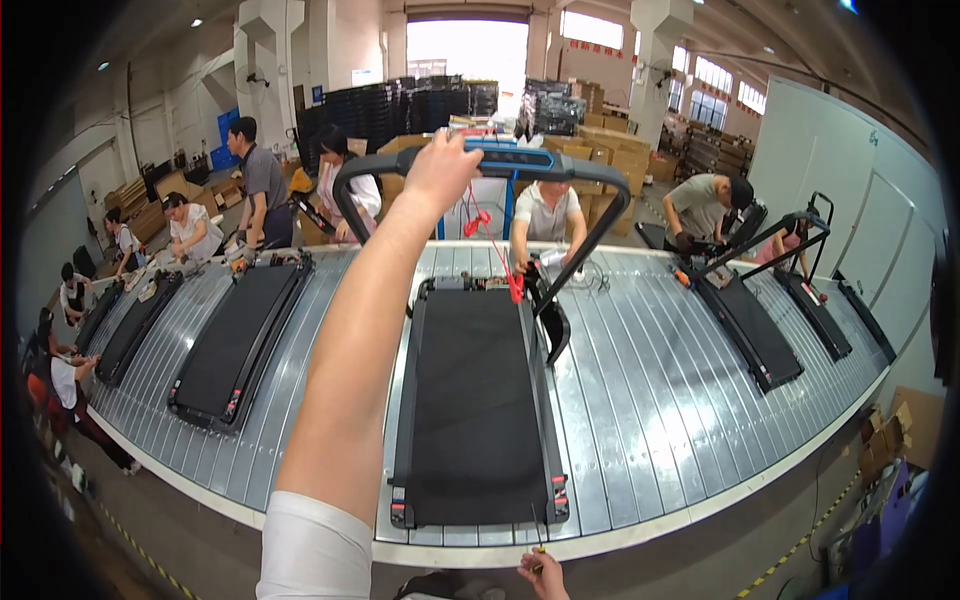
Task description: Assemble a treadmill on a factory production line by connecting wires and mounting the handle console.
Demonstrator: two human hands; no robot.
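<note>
- My left hand [440,165] is stretched far forward, fingers wrapped over the top bar of the treadmill handle frame [490,160], closed on it.
- My right hand [545,572] sits low at the near edge, pinching a small thin tool [538,550] I can't identify.
- The treadmill deck [478,400] lies on the metal conveyor [640,380], long axis running straight away from me; the frame rises at its far end, so the left hand is the nearer one.
</note>
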